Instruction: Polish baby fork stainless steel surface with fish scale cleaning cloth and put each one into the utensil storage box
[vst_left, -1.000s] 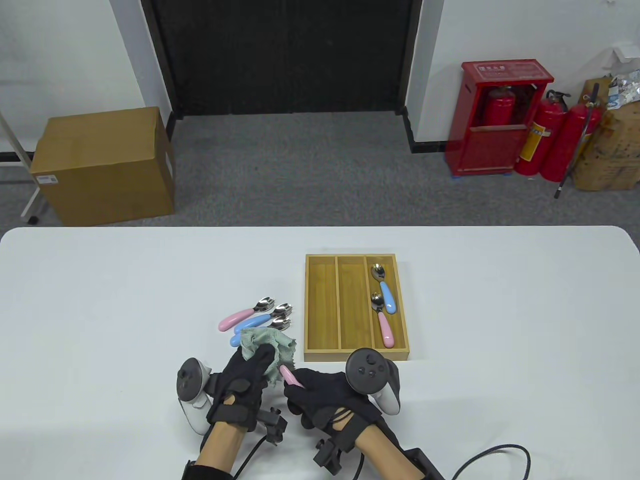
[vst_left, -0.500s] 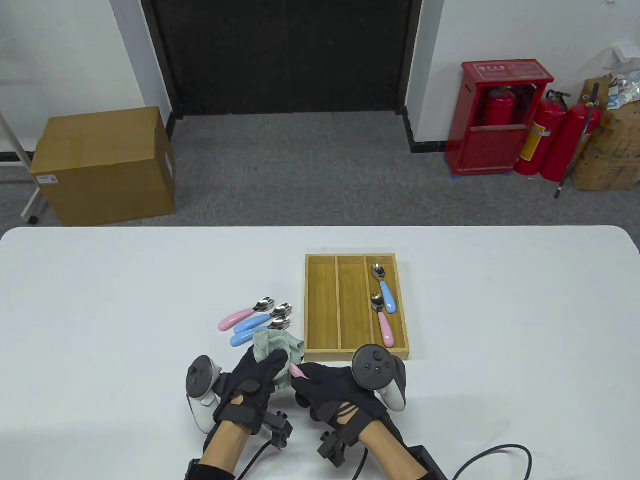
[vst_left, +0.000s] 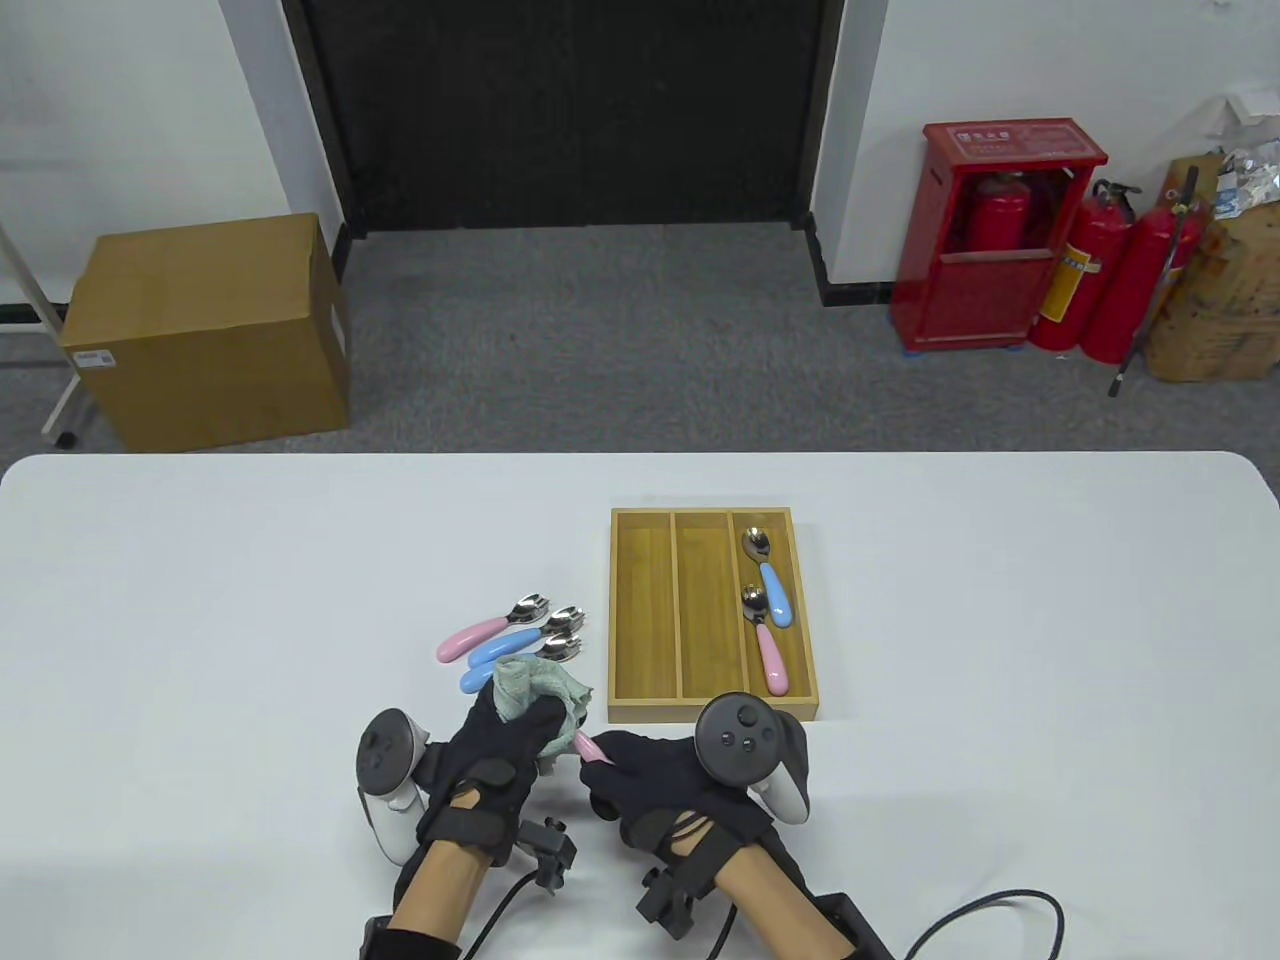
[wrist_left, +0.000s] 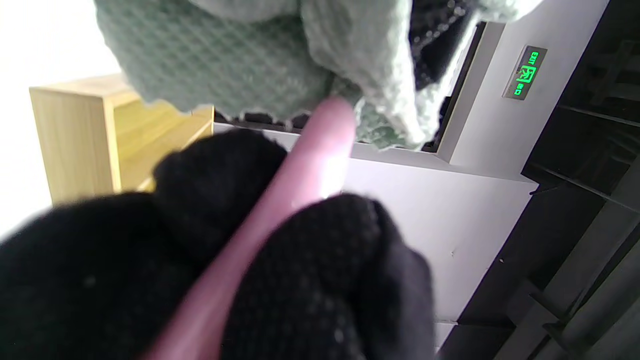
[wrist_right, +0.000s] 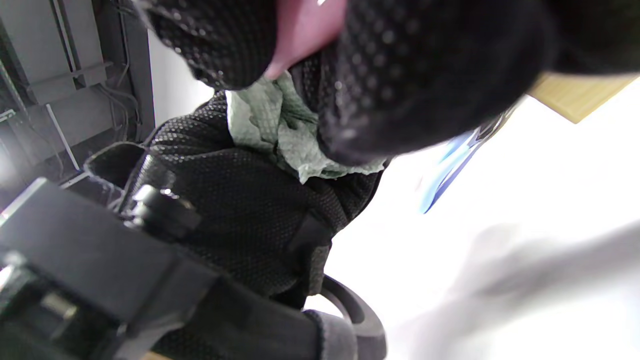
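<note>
The right hand (vst_left: 660, 775) is pinching the pink fork (vst_left: 594, 748) by its handle, just before the box (vst_left: 710, 708), while the left hand (vst_left: 505, 755) is gripping the green cloth (vst_left: 535, 685) around its metal end.

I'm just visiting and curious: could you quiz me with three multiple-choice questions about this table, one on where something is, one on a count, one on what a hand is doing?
1. Which compartment of the wooden box holds utensils?
A. left
B. middle
C. right

2. How many utensils lie loose on the table beside the box?
A. three
B. one
C. five

3. What is the right hand doing?
A. resting flat on the table
B. gripping a pink handle
C. lifting the box

Answers:
1. C: a blue-handled utensil and a pink-handled one lie in the right compartment; the others are bare.
2. A: one pink and two blue handles sit left of the box.
3. B: its fingers curl round the pink handle, whose far end goes into the green cloth held by the left hand.
</note>
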